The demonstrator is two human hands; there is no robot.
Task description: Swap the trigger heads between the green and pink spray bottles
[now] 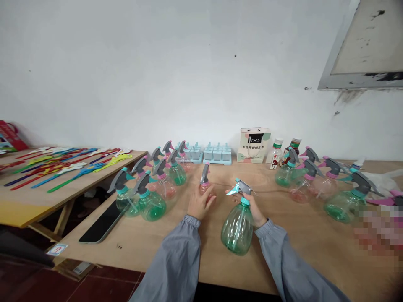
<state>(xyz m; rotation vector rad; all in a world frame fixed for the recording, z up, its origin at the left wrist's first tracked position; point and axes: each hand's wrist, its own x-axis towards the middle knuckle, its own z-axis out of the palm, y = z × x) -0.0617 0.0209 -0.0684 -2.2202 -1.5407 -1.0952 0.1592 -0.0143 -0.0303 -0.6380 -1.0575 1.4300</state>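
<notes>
My right hand point(255, 209) grips a green spray bottle point(236, 230) at its neck, fingers behind the grey and turquoise trigger head. The bottle is upright, slightly tilted, with a little green near its base and a tube inside. My left hand point(200, 202) is around the body of a smaller-looking pink spray bottle point(205, 173) farther back. That bottle's grey and pink head shows above my fingers; its body is mostly hidden behind them.
Green and pink spray bottles stand in groups at left point(153, 206) and right point(341, 206). A black phone point(102, 222) lies at left. Pale blue ice-pop moulds point(217, 154), a paper bag point(253, 147) and labelled bottles point(276, 154) line the wall. Colourful plastic pieces point(75, 167) cover another table.
</notes>
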